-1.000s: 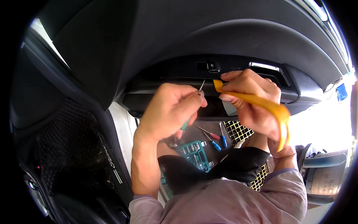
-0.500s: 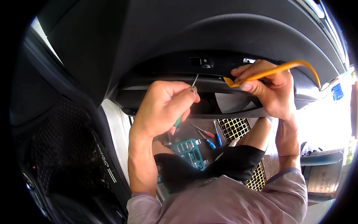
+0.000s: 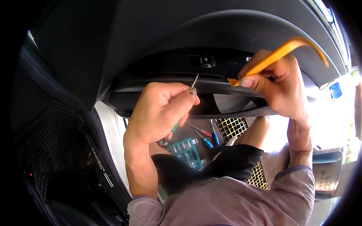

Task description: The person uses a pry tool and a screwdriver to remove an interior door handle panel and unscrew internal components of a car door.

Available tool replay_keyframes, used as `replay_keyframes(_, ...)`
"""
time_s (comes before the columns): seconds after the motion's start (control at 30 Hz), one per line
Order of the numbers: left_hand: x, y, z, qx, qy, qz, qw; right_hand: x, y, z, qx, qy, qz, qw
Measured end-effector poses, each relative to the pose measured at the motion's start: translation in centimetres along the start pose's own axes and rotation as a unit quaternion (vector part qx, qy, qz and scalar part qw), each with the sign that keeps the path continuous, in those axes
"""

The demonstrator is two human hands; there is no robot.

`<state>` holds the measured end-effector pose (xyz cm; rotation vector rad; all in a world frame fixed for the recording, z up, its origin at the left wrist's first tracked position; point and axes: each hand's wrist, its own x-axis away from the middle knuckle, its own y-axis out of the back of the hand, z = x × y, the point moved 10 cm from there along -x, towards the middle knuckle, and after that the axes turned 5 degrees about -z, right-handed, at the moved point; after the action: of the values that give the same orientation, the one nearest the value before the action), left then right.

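Hands (image 3: 160, 109) (image 3: 284, 88) around green-handled tool (image 3: 194, 81), orange prybar (image 3: 279, 53)

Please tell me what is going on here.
A person is working at a dark car door panel. The left hand holds a slim green-handled tool, tip upward; the right hand grips a curved orange strip, its end at the trim seam. Three hand tools and a teal case lie below.
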<state>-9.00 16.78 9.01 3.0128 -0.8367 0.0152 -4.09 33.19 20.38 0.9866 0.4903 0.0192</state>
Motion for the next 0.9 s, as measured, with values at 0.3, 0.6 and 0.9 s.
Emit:
replay_keyframes(0.3, -0.2, 0.3, 0.2, 0.003, -0.010, 0.005, 1.000, 0.9, -0.1, 0.3, -0.006, 0.039, -0.063, 0.997)
replay_keyframes(0.6, -0.4, 0.1, -0.1, -0.009, -0.034, 0.019, 0.999, 2.7, -0.1, 2.3, 0.035, 0.147, -0.166, 0.974)
replay_keyframes(0.9, -0.2, -0.5, -0.2, -0.004, -0.016, 0.002, 1.000, 4.7, -1.1, 3.5, 0.107, 0.323, -0.220, 0.914)
